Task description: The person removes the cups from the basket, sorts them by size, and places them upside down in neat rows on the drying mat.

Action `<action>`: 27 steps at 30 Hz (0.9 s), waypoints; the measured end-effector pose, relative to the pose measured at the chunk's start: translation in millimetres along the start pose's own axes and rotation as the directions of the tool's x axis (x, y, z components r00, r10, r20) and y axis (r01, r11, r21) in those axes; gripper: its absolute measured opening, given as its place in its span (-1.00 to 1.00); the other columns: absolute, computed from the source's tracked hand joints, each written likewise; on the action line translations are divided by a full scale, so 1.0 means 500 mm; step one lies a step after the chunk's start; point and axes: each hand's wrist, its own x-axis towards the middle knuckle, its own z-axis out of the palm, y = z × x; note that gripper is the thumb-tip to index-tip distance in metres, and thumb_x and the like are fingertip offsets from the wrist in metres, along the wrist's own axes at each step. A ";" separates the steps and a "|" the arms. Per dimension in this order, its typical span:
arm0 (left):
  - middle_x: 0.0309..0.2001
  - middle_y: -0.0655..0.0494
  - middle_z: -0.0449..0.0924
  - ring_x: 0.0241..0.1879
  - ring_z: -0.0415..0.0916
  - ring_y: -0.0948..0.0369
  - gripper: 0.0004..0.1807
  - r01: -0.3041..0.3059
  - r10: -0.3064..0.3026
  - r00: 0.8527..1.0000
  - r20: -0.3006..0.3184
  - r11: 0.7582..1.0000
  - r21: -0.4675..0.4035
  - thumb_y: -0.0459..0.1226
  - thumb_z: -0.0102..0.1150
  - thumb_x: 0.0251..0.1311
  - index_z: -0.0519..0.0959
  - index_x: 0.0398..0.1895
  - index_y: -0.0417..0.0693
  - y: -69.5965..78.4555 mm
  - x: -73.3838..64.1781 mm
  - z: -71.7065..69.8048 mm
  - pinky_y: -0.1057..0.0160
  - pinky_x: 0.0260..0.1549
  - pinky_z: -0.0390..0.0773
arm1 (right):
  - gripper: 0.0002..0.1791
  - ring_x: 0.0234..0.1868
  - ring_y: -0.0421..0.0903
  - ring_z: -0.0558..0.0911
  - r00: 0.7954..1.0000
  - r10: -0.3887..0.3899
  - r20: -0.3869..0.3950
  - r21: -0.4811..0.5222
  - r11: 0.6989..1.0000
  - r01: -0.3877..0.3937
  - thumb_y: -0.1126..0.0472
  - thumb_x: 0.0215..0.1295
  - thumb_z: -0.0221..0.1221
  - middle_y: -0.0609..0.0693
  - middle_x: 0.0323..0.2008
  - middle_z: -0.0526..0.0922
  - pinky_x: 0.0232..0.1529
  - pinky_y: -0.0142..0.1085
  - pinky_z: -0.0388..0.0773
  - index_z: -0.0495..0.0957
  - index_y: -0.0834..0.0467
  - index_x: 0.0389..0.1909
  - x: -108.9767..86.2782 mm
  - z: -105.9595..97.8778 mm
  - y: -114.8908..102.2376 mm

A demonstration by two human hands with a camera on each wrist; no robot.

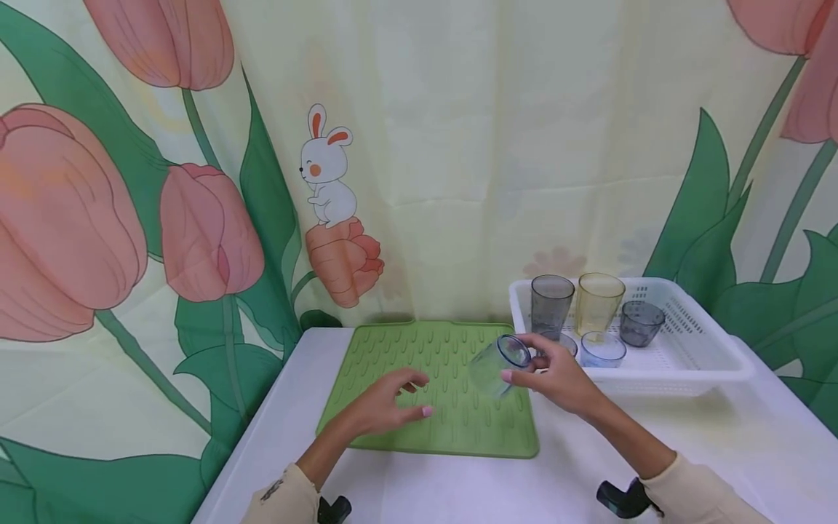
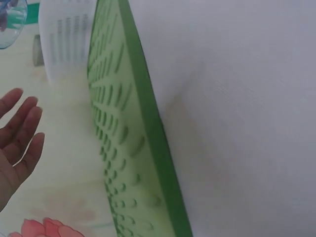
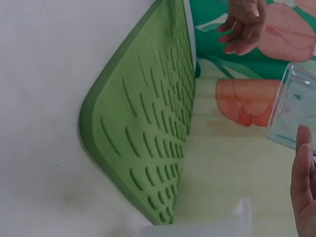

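Observation:
My right hand point(image 1: 556, 375) holds a clear bluish drinking glass point(image 1: 491, 367) near its blue rim, between thumb and fingers. The glass is tilted above the green ridged drying mat point(image 1: 386, 349), its rim toward the right hand and its base to the left. In the right wrist view the glass point(image 3: 296, 108) shows at the right edge beside the fingers. My left hand point(image 1: 386, 404) hovers over the left part of the mat, fingers apart and loosely bent, holding nothing. The left wrist view shows that hand point(image 2: 17, 143) at its left edge, below part of the glass point(image 2: 12, 24).
A white plastic basket point(image 1: 703, 349) stands at the right. In it are a tall grey glass point(image 1: 551, 302), a tall amber glass point(image 1: 599, 302), a short dark glass point(image 1: 641, 324) and a short bluish glass point(image 1: 602, 351). Another rim is partly behind my right hand. A printed curtain point(image 1: 445, 182) hangs behind the white table.

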 end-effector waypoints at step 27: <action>0.13 -0.02 0.54 0.10 0.52 -0.04 -0.42 0.244 -0.231 0.959 -0.167 0.968 0.064 0.04 0.40 0.16 0.56 0.14 -0.09 -0.168 -0.146 -0.043 -0.05 0.00 0.54 | -0.24 -0.52 -0.12 0.55 1.000 0.025 -0.018 -0.183 0.983 -0.028 -0.09 0.05 0.49 0.08 -0.27 0.68 -0.51 -0.26 0.50 0.50 0.15 0.23 0.109 0.070 -0.014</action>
